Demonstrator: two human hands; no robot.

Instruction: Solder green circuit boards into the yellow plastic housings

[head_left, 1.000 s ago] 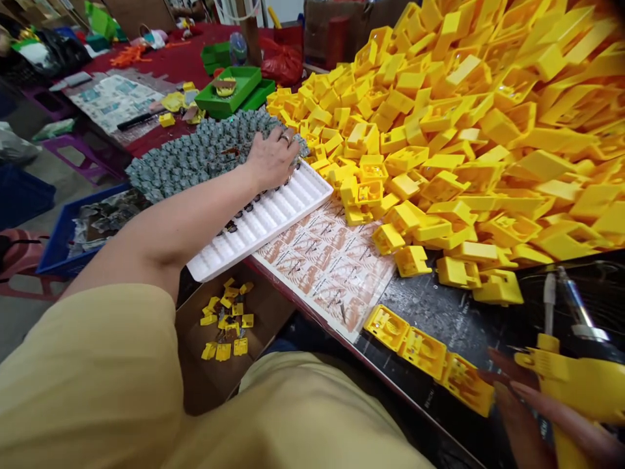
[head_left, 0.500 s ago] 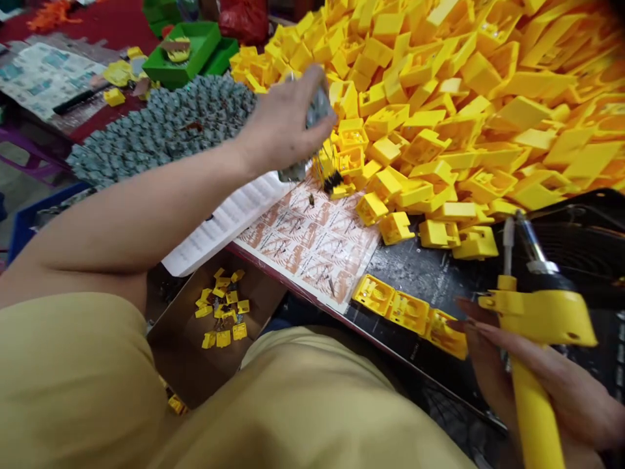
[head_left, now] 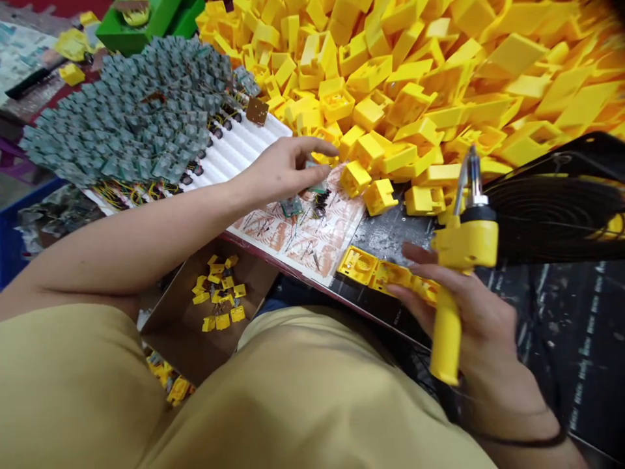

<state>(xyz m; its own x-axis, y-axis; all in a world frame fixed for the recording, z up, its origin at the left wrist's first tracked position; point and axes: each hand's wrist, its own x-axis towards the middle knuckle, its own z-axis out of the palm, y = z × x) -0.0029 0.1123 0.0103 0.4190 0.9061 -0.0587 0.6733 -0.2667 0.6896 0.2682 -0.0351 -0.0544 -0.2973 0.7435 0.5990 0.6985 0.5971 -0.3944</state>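
Observation:
My left hand (head_left: 288,168) hovers over a patterned paper sheet (head_left: 303,244), its thumb and index finger apart. Just under those fingers lie small green circuit boards (head_left: 291,207) with thin wires and a round black part (head_left: 319,212). In my right hand (head_left: 469,312) is a yellow soldering gun (head_left: 446,326) with its metal tip pointing up. The thumb and fingertips of that same hand reach to a short row of open yellow plastic casings (head_left: 359,265) at the table edge, partly covering the nearest ones.
A large heap of yellow casings (head_left: 371,71) fills the back. Many grey-green boards (head_left: 127,111) stand packed on white ridged foam (head_left: 239,153) at left. Below the edge is a cardboard box (head_left: 190,326) holding yellow pieces. A black coil (head_left: 532,202) lies at right.
My left hand has come down from beside the heap, and boards now lie loose on the sheet. My right hand with the soldering gun has moved left and up, to the casing row.

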